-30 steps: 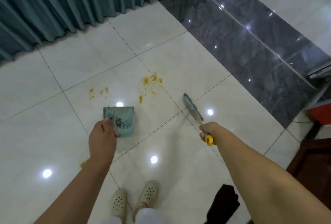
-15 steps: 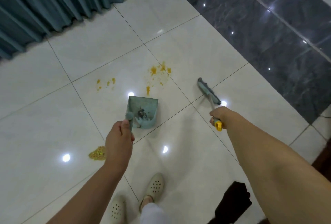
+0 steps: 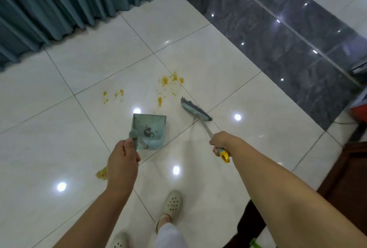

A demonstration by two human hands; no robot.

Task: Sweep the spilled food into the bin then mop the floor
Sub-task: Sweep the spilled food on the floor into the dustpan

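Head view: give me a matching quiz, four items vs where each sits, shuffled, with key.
Items:
1. dustpan
2. broom head
3. curtain
4. small food pile

Places:
A. along the far wall, top left
B. on the tile right of the orange splatter
C. partly hidden behind the left hand
D. just short of the splatter, opening towards it

Pairs: 1-D, 2-B, 3-A, 4-C

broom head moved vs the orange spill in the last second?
Yes. The broom head has moved closer to the orange spill on the tile, swinging toward it from the near right; it now sits just right of the lowest blob.
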